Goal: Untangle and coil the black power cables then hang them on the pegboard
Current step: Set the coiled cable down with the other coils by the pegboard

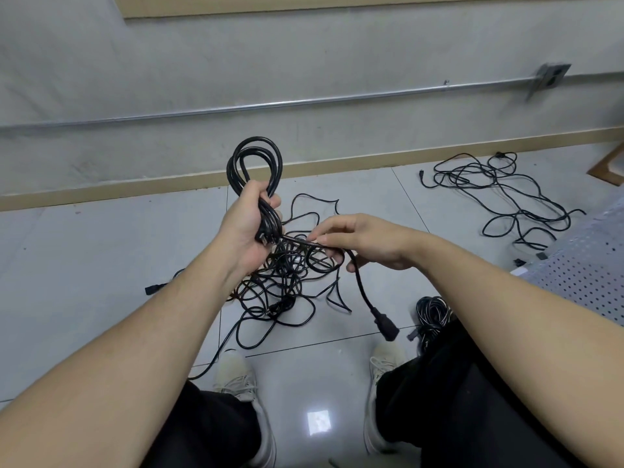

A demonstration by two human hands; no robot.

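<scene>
Above the tiled floor (101,265), a coiled black cable (256,163) is gripped in the left hand (248,228), fingers (270,201) wrapped tight round the bundle so the loops stick up above the fist. Its loose tail is pinched by the right hand (364,241) just beside the left, thumb and fingertips closed on it, and from there the tail hangs down to a chunky plug connector (386,324) dangling over the floor.

Right below the hands, a messy tangle of black cables (287,282) is spread on the tiles, with one strand trailing toward the left shoe (239,376) and a connector end (153,288) poking out on the left side. Well apart, over by the wall on the right, a second loose cable pile (499,197) is laid out. A smaller bundled coil (432,312) is seen on the floor next to the right forearm, near the right shoe (385,363).

At the right edge, a white perforated panel (587,265) is partly in view, pegboard-looking, lying low. Nothing can be seen hung on it. A metal conduit pipe (304,103) is run along the grey wall behind, up to a small box (550,76).
</scene>
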